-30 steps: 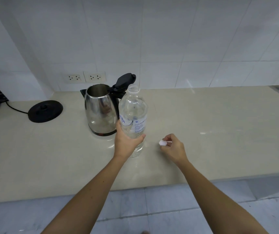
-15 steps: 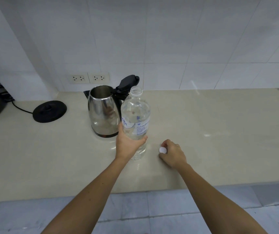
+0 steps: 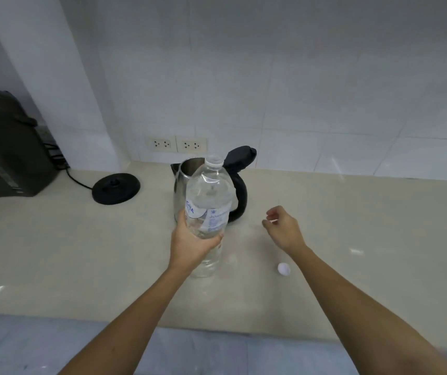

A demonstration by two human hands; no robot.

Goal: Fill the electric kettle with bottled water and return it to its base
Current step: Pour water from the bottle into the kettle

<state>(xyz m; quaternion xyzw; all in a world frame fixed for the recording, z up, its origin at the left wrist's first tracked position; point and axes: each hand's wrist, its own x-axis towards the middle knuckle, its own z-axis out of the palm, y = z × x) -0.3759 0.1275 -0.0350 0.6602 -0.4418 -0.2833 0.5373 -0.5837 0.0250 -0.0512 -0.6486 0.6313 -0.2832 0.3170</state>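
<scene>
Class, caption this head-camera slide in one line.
Left hand holds uncapped clear plastic water bottle before open steel kettle; small white cap lies on beige counter.

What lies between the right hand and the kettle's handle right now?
Nothing: in the head view, only bare counter separates the right hand from the kettle handle. The bottle cap lies nearer the person, beside the forearm.
</scene>
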